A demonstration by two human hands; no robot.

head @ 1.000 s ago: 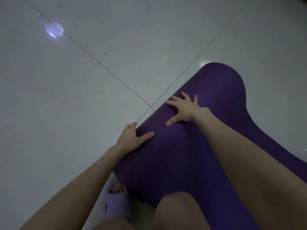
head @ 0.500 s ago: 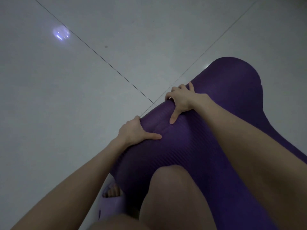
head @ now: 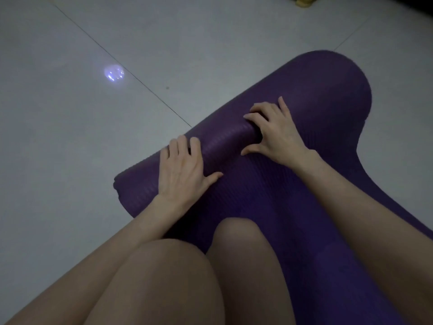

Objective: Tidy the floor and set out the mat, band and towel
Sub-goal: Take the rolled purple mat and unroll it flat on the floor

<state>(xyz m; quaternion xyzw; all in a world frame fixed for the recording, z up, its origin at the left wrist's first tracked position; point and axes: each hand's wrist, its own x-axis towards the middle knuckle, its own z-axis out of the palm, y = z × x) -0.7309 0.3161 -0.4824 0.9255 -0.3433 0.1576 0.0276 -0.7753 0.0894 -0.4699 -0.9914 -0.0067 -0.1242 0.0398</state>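
Observation:
A dark purple ribbed mat [head: 316, 95] lies on the pale tiled floor, running from the centre to the lower right. Its near-left end is curled into a short roll. My left hand [head: 182, 174] sits on the left part of that roll, fingers curved over its top and thumb spread on the near side. My right hand [head: 274, 134] grips the roll further right, fingers hooked over it and thumb on the flat mat below. No band or towel is in view.
My bare knees [head: 241, 254] are low in the view, one over the mat. Grey floor tiles [head: 70, 137] with dark grout lines spread left and behind. A light reflection [head: 114, 72] glints on the floor. A small yellowish object [head: 304, 1] peeks in at the top edge.
Both hands lifted the mat's edge and turned it over into a roll. The view shifted, and both knees now show at the bottom.

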